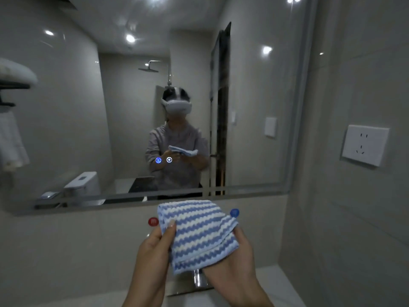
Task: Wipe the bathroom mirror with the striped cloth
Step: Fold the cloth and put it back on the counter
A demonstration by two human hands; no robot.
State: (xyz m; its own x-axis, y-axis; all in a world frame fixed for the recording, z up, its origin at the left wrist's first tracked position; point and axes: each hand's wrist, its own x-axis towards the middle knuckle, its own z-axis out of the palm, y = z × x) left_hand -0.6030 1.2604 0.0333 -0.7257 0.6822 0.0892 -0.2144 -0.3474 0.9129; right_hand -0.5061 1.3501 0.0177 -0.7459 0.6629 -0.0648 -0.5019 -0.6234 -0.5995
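Note:
A folded blue-and-white striped cloth (197,233) is held flat in front of me, below the large wall mirror (88,129). My left hand (155,247) pinches its left edge, with the thumb lying on top. My right hand (232,262) supports it from beneath on the right side, fingers curled round the edge. The cloth is apart from the glass. The mirror reflects a person with a headset holding the same cloth.
A chrome faucet (199,280) sits right under the cloth on the white counter (274,282). Red (153,221) and blue (234,212) tap markers are on the wall behind. A white socket (365,147) is on the right wall, a towel rack (13,85) at far left.

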